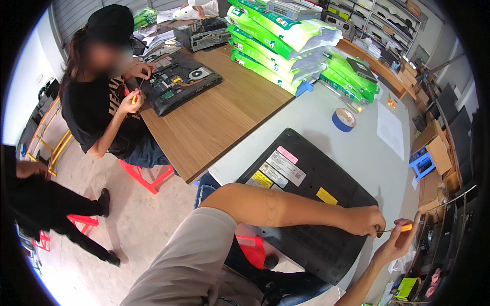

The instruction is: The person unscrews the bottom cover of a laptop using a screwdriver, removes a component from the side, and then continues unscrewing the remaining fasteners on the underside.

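A black laptop point(326, 245) lies bottom side up on the grey-white table, with white, pink and yellow labels on its underside. My left arm reaches across it. At the laptop's right edge, my left hand point(363, 220) is closed, its fingertips curled downward; what they grip is hidden. My right hand point(394, 249), just off that edge, pinches the orange handle of a screwdriver point(406, 228). Its thin shaft points left and meets the fingertips of my left hand.
Beyond the laptop are a blue tape roll point(344, 120), a paper sheet point(390, 131) and stacked green-white packs point(286, 41). At the adjoining wooden table point(224, 112), a co-worker point(109, 86) holds a screwdriver over an opened laptop point(176, 84). Another person point(56, 204) stands left.
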`<state>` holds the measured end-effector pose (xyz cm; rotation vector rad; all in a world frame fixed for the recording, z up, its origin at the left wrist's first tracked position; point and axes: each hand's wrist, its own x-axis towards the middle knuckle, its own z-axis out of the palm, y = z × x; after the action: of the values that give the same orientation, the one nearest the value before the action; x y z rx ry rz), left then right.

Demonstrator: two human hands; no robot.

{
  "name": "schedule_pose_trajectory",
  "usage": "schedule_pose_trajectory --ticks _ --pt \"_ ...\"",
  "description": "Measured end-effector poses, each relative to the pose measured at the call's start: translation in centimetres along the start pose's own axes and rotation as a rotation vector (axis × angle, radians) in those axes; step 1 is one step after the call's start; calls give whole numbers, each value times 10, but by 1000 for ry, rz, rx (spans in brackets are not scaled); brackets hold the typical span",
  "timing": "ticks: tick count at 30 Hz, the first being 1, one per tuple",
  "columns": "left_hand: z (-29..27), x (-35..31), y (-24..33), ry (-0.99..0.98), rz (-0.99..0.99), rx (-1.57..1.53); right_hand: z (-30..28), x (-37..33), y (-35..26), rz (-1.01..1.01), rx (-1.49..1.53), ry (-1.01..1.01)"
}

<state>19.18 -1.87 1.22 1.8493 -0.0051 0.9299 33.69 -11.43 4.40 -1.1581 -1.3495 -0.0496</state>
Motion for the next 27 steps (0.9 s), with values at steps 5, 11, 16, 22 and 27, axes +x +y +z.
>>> schedule_pose_trajectory --ticks 5,11,16,22,27 --pt "9 -4 -10 37 -22 137 3 0 6 -60 95 11" --pt "15 -5 -20 133 73 213 1 -3 16 -151 -74 -43" --pt "-3 -10 -28 -33 130 311 8 -6 16 18 119 69" --pt "-34 -4 -11 -187 75 262 5 0 11 -6 128 -136" --pt "-38 4 13 -242 -248 214 2 2 4 -78 120 -166"
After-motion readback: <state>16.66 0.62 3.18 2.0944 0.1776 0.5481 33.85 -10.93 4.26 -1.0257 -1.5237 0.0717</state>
